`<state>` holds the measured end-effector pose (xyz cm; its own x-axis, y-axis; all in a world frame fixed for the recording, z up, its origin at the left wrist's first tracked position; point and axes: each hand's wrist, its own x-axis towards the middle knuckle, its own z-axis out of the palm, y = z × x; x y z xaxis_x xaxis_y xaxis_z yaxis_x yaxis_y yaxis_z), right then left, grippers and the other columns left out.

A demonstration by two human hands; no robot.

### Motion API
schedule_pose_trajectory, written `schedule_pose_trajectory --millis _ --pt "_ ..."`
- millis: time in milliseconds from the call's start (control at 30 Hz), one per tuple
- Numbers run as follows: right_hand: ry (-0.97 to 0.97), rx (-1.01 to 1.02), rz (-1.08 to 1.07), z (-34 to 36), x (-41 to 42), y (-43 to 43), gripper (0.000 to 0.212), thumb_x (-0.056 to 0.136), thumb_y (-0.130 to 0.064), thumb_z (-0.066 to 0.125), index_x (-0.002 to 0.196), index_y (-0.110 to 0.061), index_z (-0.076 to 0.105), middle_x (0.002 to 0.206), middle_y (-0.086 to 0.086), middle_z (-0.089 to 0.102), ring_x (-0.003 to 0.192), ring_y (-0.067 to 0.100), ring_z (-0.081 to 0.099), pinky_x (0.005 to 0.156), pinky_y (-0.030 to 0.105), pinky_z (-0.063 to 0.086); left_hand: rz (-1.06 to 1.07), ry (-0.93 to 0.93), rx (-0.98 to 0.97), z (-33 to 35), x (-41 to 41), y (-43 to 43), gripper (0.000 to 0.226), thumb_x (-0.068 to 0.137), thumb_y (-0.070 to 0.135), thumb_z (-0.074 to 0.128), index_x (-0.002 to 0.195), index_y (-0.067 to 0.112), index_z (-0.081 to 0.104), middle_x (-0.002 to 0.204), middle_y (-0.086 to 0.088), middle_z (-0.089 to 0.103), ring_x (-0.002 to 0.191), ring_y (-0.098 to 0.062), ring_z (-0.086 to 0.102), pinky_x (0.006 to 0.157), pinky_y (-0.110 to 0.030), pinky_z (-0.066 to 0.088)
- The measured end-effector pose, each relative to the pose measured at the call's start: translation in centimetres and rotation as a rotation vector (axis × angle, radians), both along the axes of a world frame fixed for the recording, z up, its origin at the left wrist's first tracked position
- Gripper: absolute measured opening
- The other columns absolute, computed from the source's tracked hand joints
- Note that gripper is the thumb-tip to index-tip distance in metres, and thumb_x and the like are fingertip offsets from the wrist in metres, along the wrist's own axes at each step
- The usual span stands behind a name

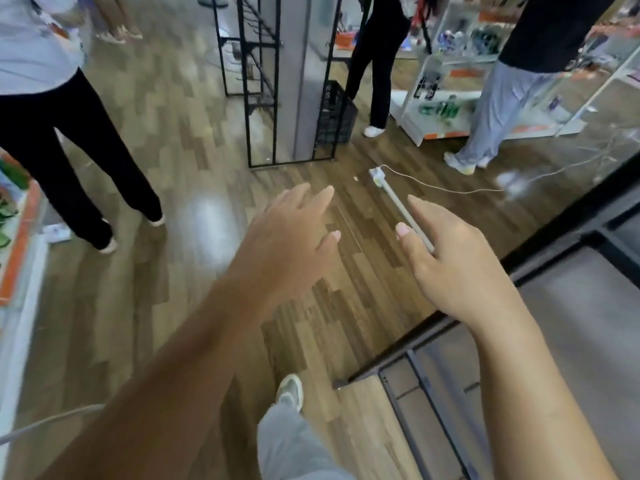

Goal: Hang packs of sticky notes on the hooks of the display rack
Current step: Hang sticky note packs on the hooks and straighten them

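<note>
My left hand (291, 244) and my right hand (450, 265) reach out in front of me over the wooden floor, both with straight fingers and holding nothing. No pack of sticky notes shows in view. A black wire display rack (263, 98) with hooks stands ahead on the floor, beyond both hands. A second black rack frame (540, 258) runs along my right side, just past my right hand. A white power strip (388, 192) lies on the floor, its near end hidden behind my right hand.
A person in black trousers (69, 150) stands at the left. Another person (381, 74) stands behind the rack, and a third in grey trousers (495, 109) is at the right. A black crate (337, 112) sits beside the rack. White shelves (450, 81) fill the back right.
</note>
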<state>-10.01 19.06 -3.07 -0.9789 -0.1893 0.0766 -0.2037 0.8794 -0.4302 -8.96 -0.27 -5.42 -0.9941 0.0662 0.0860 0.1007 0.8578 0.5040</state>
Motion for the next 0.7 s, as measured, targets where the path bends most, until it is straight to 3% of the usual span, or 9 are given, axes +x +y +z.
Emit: schedule_pose_trajectory --millis 67,167,233,333,533,600,700 --pt "0.009 -0.030 0.005 0.1 -5.3 -1.8 0.053 0.101 -0.035 0.041 0.150 -0.018 0.033 0.152 -0.002 0.039 0.140 0.013 0.032 0.100 0.014 0.020 0.008 0.023 -0.019 0.2 -5.1 -1.7 0.062 0.099 0.035 0.046 0.154 0.022 0.021 0.159 -0.007 0.024 0.147 -0.022 0.021 0.118 -0.042 0.025" --pt "0.008 -0.040 0.028 0.8 -12.5 -4.4 0.052 0.099 -0.037 0.038 0.150 -0.023 0.034 0.147 -0.001 0.046 0.138 0.016 0.035 0.112 0.028 0.027 0.033 0.035 -0.017 0.7 -11.9 -4.3 0.061 0.098 0.039 0.046 0.153 0.021 0.025 0.158 -0.007 0.028 0.146 -0.021 0.023 0.118 -0.042 0.025" --pt "0.024 -0.033 0.044 1.3 -17.4 -6.5 0.052 0.100 -0.036 0.038 0.150 -0.020 0.034 0.148 0.002 0.044 0.141 0.018 0.031 0.119 0.028 0.015 0.060 0.054 -0.016 1.3 -16.4 -6.4 0.061 0.097 0.040 0.047 0.152 0.020 0.029 0.155 -0.006 0.034 0.143 -0.022 0.029 0.116 -0.043 0.030" --pt "0.015 -0.016 0.041 2.2 -23.7 -9.5 0.053 0.102 -0.034 0.038 0.151 -0.017 0.030 0.155 0.002 0.033 0.147 0.020 0.017 0.113 0.020 0.005 0.076 0.068 -0.025 1.9 -22.2 -9.3 0.060 0.097 0.039 0.048 0.151 0.019 0.032 0.151 -0.008 0.039 0.139 -0.024 0.036 0.112 -0.044 0.035" --pt "0.019 0.019 0.047 2.6 -36.6 -15.6 0.053 0.102 -0.035 0.037 0.151 -0.019 0.029 0.156 0.001 0.031 0.148 0.023 0.016 0.119 0.034 0.010 0.115 0.080 0.000 2.2 -34.9 -16.2 0.061 0.099 0.038 0.047 0.154 0.023 0.024 0.154 -0.003 0.032 0.141 -0.019 0.029 0.110 -0.029 0.026" --pt "0.040 0.038 0.034 2.5 -41.1 -18.3 0.053 0.102 -0.034 0.037 0.151 -0.017 0.029 0.155 0.003 0.033 0.146 0.025 0.019 0.119 0.034 0.010 0.116 0.105 0.000 2.3 -39.2 -19.1 0.061 0.099 0.037 0.048 0.153 0.021 0.025 0.155 -0.005 0.032 0.142 -0.020 0.029 0.111 -0.031 0.026" --pt "0.059 0.026 0.021 2.8 -48.9 -23.8 0.054 0.101 -0.035 0.039 0.151 -0.018 0.029 0.155 0.005 0.033 0.146 0.030 0.020 0.118 0.045 0.020 0.151 0.123 -0.008 3.0 -46.7 -24.8 0.060 0.098 0.036 0.049 0.152 0.020 0.029 0.157 -0.008 0.030 0.144 -0.024 0.028 0.113 -0.038 0.028"
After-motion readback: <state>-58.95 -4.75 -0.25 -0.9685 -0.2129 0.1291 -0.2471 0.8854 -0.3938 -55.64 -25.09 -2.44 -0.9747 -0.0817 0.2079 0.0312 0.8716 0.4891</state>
